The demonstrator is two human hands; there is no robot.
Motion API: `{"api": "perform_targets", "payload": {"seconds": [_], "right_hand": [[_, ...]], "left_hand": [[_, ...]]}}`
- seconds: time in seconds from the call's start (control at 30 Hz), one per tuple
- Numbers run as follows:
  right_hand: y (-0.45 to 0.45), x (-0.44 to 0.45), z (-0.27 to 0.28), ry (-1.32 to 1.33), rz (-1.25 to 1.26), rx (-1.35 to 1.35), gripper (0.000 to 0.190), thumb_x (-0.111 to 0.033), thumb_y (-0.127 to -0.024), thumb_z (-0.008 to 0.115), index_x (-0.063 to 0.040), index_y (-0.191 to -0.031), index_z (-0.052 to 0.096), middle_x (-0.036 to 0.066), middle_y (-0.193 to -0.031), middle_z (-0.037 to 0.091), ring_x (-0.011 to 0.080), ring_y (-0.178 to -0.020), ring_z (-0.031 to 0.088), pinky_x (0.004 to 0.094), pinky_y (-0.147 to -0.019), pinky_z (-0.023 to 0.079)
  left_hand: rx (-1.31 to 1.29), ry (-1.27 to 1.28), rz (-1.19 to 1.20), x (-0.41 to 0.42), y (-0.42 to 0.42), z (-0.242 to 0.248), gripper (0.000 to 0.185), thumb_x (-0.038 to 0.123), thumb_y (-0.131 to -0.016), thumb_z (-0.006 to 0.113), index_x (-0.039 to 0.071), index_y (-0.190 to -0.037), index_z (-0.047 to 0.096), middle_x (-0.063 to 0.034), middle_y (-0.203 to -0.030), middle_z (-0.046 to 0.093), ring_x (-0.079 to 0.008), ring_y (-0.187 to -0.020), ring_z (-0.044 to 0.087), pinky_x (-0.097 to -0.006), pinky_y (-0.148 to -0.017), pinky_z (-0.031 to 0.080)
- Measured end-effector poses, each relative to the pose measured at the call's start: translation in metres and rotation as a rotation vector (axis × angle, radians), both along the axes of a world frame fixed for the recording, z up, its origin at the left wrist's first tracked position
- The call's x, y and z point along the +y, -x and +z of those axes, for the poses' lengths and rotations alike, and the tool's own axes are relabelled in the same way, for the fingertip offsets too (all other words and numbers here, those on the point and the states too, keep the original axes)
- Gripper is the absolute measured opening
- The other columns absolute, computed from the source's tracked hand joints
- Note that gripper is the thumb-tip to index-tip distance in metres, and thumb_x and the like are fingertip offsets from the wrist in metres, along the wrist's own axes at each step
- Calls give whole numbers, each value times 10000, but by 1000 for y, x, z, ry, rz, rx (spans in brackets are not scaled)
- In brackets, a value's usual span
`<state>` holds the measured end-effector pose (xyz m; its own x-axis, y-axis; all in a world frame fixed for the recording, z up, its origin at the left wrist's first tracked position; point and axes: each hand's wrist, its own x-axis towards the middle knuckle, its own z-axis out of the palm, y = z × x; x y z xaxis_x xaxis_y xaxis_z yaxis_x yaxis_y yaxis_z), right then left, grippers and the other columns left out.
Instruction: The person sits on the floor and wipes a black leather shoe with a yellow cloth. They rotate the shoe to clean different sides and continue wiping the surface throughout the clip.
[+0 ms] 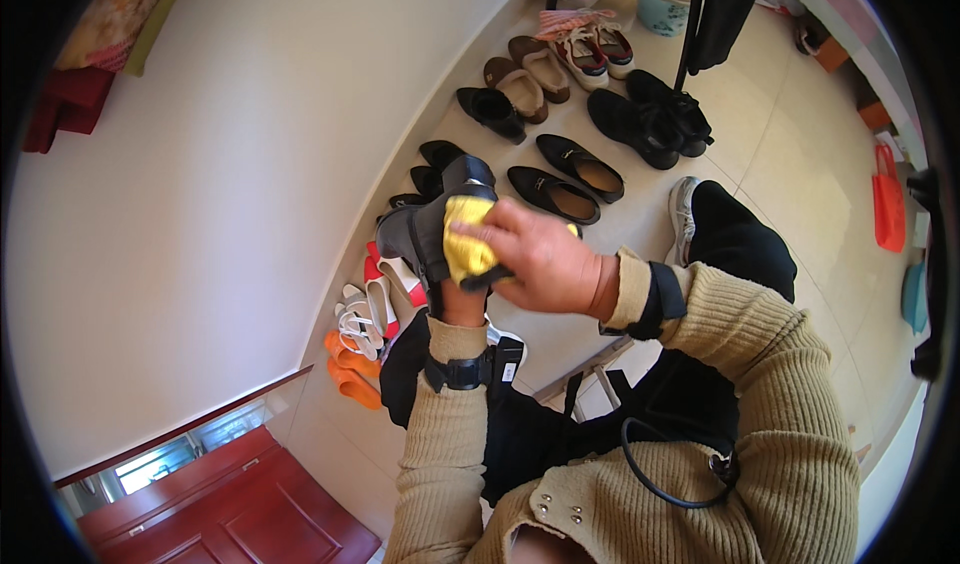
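A dark ankle boot with a block heel (409,234) is held up in front of me. My left hand (461,301) is inside its shaft, so the fingers are hidden and only the lower part near the wrist shows. My right hand (544,256) grips a yellow cloth (466,240) and presses it against the boot's side; the hand is slightly blurred. Just beyond the boot, a pair of black loafers with metal trim (555,194) rests on the floor.
Along the wall stand black ankle boots (491,112), fur-lined brown shoes (517,91), sneakers (581,58), black lace-up shoes (634,125), white sandals (360,328) and orange shoes (352,384). A black-legged rack (694,35) is at the top, a red door (247,511) at lower left.
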<state>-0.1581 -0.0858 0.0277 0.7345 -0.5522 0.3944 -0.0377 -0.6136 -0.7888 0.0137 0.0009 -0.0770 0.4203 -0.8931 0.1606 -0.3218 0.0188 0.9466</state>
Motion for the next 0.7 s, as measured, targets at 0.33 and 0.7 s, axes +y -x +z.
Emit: {"api": "perform_targets", "payload": {"seconds": [0.33,0.7], "right_hand": [[5,6,-4,12,300,-66,628,-151,-733,741,-102,-1329,551,139,-1020,551,340,-841,620,404,-733,547],[10,-7,1,-126,158,-234,489,-117,-738,658,-64,-1221,595,182,-1006,557,391,-912,604,425,-788,529]], "left_hand": [[2,-195,-131,81,-24,-57,496,330,-969,574,131,-1393,409,-73,-1337,527,-244,-1290,490,-351,-1055,415],[309,-118,-345,-5,-17,13,288,180,-1003,517,47,-1258,514,-53,-1139,610,-180,-1017,601,-312,-947,489]]}}
